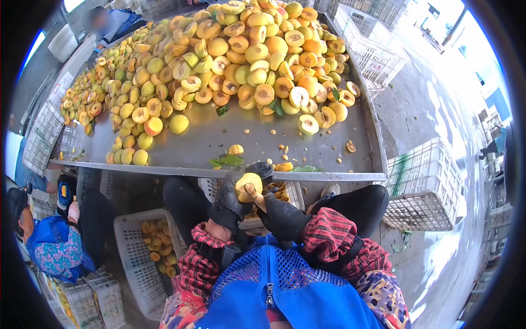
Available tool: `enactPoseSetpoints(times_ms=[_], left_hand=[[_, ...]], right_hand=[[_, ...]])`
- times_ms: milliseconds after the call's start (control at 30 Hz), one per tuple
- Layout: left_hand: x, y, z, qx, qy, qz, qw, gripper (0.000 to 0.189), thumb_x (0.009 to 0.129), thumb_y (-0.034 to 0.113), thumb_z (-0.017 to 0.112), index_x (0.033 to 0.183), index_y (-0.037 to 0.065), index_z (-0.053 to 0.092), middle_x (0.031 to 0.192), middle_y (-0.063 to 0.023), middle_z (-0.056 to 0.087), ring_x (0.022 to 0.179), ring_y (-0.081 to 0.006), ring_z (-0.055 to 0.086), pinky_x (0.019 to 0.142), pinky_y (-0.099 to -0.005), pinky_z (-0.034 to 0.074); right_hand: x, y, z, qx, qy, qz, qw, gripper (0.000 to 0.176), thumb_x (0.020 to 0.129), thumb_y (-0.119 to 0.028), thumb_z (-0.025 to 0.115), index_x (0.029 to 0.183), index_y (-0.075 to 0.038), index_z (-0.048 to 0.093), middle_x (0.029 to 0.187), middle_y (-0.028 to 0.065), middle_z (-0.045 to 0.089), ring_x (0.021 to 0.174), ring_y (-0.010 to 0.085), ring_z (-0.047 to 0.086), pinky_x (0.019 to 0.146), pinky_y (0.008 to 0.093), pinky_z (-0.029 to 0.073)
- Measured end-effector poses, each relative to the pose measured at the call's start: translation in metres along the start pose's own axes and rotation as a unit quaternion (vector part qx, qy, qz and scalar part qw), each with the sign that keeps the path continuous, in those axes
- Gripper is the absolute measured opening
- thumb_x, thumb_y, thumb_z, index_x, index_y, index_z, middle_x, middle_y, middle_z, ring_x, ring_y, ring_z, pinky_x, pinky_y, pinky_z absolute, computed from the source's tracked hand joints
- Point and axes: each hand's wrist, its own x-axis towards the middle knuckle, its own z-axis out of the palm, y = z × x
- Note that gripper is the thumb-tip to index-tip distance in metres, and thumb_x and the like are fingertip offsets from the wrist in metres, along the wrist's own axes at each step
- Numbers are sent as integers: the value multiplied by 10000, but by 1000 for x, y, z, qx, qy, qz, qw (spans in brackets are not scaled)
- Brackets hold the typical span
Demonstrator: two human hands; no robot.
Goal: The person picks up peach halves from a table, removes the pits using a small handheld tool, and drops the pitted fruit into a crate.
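Halved and whole yellow peaches (241, 60) are heaped on a long metal table (219, 140), where loose pits (282, 148) and green leaves (227, 160) are scattered. White plastic crates (422, 186) are seen at the right. A crate of peach halves (131, 219) is set beside a seated co-worker (52, 249).

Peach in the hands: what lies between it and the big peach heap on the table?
Head view: between peach and heap, mostly bare metal table with green leaves, one peach piece and small scraps.
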Motion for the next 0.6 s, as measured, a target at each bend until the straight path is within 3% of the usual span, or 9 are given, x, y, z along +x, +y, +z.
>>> enactPoseSetpoints(times_ms=[100, 167, 267, 333, 433, 533, 600], left_hand=[[10, -14, -35, -12, 14, -30, 999, 516, 930, 369, 378, 1198, -63, 471, 1163, -208, 545, 1043, -342, 544, 924, -477, 448], [23, -37, -69, -121, 73, -75, 987, 520, 931, 379, 370, 1191, -58, 477, 1162, -210, 546, 1046, -347, 543, 919, -489, 449], [18, -32, -45, -162, 75, -17, 984, 511, 929, 390, 382, 1180, -41, 492, 1135, -201, 565, 1008, -342, 566, 880, -493, 471], [17, -44, -50, 20, 110, 84, 990, 501, 930, 393, 384, 1174, -29, 500, 1119, -197, 573, 987, -336, 575, 861, -499, 477], [14, -40, -48, 80, 82, 83, 990, 427, 905, 287, 429, 1180, -32, 494, 1095, -190, 584, 972, -307, 583, 860, -447, 475], [11, -14, -26, 31, 11, 5, 999, 370, 866, 126, 497, 1193, -46, 481, 1069, -184, 595, 966, -269, 589, 872, -363, 468], [12, -20, -33, 66, -15, -14, 998, 353, 873, 95, 494, 1192, -54, 480, 1062, -175, 600, 962, -247, 590, 873, -329, 468]], right_hand=[[-3, -17, -11, 7, 8, -19, 1000, 268, 842, -145, 533, 1007, 12, 391, 690, 238, 561, 633, 398, 589, 536, 470, 434], [-2, -21, -11, 33, 4, -30, 999, 267, 846, -152, 536, 1006, 10, 396, 688, 218, 564, 616, 368, 594, 531, 450, 443], [2, -12, -6, 115, -20, -21, 993, 272, 853, -163, 538, 1018, 6, 404, 715, 172, 570, 590, 305, 599, 521, 407, 460], [9, -6, 2, 182, -33, -31, 982, 271, 857, -169, 539, 1027, 0, 413, 742, 139, 570, 576, 261, 596, 515, 378, 466], [3, -30, -22, 309, -135, 106, 936, 258, 862, -177, 538, 1032, -11, 439, 778, 105, 567, 593, 228, 592, 523, 337, 467], [3, -37, -28, 182, -130, 129, 966, 236, 861, -173, 544, 1011, -13, 457, 763, 103, 566, 616, 219, 590, 533, 325, 455], [8, -19, -12, 114, -110, 100, 982, 238, 858, -171, 552, 1015, -16, 464, 753, 103, 561, 623, 203, 584, 535, 323, 449]])
